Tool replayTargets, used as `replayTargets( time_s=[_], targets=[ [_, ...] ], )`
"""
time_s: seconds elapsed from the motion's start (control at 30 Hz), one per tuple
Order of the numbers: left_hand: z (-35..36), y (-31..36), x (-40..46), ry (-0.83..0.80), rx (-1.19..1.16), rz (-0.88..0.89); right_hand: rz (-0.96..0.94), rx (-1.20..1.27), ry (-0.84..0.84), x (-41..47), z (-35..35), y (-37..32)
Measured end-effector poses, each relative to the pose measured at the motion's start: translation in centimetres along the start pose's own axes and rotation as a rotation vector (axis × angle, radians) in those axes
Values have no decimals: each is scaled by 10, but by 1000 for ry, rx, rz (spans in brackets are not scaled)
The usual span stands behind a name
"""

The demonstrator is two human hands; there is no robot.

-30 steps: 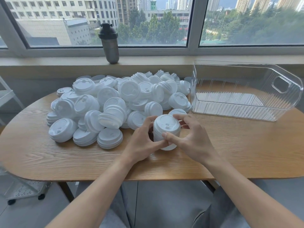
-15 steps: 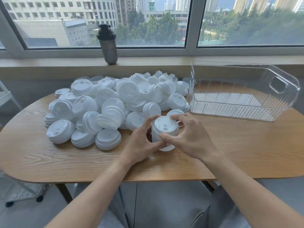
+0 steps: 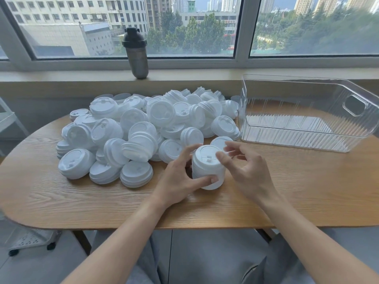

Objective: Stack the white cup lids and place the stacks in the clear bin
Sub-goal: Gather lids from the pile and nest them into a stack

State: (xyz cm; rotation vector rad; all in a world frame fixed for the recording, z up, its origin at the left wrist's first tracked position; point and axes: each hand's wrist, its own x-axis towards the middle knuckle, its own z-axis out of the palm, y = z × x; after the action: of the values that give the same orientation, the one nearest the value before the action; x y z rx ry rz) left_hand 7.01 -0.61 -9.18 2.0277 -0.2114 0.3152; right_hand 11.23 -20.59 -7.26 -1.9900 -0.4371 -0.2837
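White cup lids, nested into a short stack [image 3: 207,168], stand upright on the table [image 3: 287,191] just in front of the big loose pile of lids [image 3: 143,130]. The left hand [image 3: 180,179] grips the stack, its thumb across the lower front and its fingers curled round the far side. The right hand [image 3: 244,171] hangs just right of the stack with fingers loosely spread, one fingertip at the top lid's rim. The clear bin [image 3: 307,140] sits right of the pile. A dark shaker bottle [image 3: 136,56] stands on the windowsill behind the pile.
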Motion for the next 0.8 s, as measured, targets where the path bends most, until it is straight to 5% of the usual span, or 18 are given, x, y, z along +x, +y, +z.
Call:
replayTargets(
  time_s=[0.13, 0.5, 0.8],
  targets=[
    [-1, -2, 1, -6, 7, -12, 15, -105, 91, 13, -5, 34],
    [0, -5, 2, -2, 35, -21, -72, -321, -110, 51, 8, 54],
    [-1, -2, 2, 1, 52, -24, 33, -318, 50, 36, -4, 60]
  ],
)
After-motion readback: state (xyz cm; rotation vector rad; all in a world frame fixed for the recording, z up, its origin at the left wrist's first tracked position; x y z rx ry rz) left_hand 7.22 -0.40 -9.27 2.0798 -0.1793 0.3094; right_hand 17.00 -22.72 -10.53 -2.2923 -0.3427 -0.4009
